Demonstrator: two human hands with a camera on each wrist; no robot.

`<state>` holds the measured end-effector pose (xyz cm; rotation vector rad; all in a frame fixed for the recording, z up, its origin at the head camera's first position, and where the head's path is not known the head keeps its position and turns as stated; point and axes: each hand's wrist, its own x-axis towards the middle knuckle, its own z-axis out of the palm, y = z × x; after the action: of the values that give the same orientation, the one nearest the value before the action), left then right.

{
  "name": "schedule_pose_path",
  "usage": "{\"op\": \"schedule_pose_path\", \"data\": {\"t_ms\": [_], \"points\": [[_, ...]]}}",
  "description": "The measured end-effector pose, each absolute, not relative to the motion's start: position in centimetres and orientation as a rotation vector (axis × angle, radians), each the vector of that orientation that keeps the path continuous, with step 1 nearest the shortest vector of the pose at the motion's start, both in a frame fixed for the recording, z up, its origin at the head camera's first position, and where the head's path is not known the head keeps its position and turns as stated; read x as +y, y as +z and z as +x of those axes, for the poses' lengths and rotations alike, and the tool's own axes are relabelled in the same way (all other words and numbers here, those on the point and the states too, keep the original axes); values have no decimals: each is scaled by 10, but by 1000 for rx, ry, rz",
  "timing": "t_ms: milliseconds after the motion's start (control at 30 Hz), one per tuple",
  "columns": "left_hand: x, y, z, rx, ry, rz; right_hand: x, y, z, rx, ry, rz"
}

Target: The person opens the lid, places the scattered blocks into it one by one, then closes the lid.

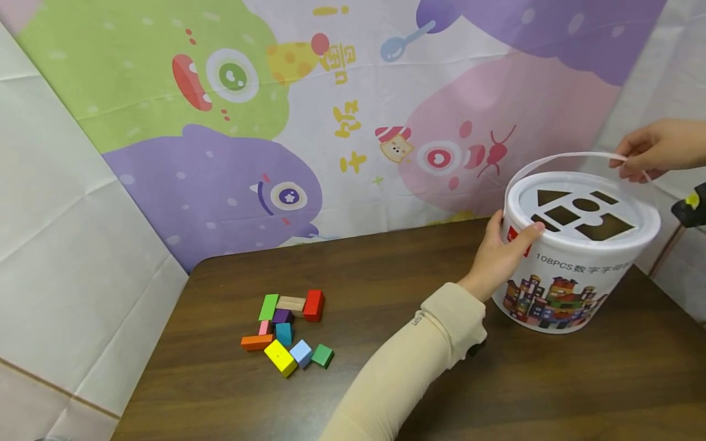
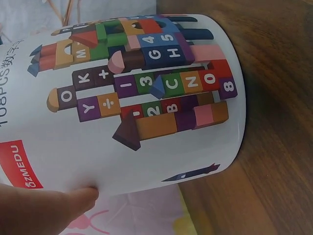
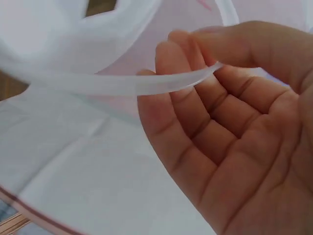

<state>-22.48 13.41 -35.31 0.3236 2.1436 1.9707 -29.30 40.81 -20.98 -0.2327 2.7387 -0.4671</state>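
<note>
A white bucket (image 1: 543, 294) printed with pictures of blocks stands upright at the table's right side. Its white lid (image 1: 579, 223) has several cut-out shapes. My left hand (image 1: 502, 254) rests against the bucket's near left side, the thumb extended toward the lid's rim and the other fingers along the far left side, partly hidden. In the left wrist view, the thumb (image 2: 73, 203) lies against the wall beside a red label (image 2: 19, 164). Above the lid's right edge, my right hand (image 1: 653, 150) pinches the raised white handle (image 1: 573, 154) between thumb and fingers.
Several loose wooden blocks lie on the brown table (image 1: 386, 294) at the left, among them a yellow block (image 1: 281, 358), a red block (image 1: 314, 305) and a green block (image 1: 322, 356). A cloth with cartoon monsters (image 1: 353, 122) hangs behind the table.
</note>
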Motion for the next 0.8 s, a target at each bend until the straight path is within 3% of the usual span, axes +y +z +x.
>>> {"op": "schedule_pose_path", "data": {"t_ms": [467, 800], "points": [[134, -355, -226, 2132, 1974, 346, 357, -192, -283, 2845, -548, -222], [135, -354, -224, 2139, 1983, 338, 346, -191, -277, 2859, -722, -116]]}}
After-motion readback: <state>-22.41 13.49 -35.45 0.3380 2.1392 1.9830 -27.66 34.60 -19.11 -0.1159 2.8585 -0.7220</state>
